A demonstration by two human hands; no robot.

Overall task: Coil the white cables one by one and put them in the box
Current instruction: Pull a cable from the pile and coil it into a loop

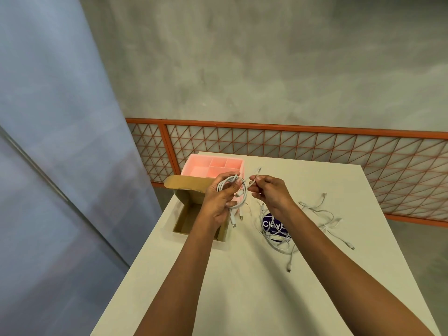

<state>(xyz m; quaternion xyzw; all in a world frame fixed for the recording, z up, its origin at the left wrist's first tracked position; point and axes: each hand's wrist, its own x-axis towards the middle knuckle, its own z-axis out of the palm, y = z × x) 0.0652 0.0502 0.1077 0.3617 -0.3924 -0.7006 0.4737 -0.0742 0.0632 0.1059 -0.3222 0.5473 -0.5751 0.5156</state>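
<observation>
One cable [226,180] is gripped, coiled, in the left hand [218,202]; its loose end is pinched by the right hand [271,192]; the box [184,221] lies just beneath the left.

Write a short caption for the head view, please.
Left hand holds a coiled white cable; right hand pinches its loose end, near the cardboard box.

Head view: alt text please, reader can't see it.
Left-hand grip holds a partly coiled white cable near an open cardboard box; right-hand grip pinches its free end. Loose white cables lie tangled on the table, a pink divided tray behind the box.
</observation>
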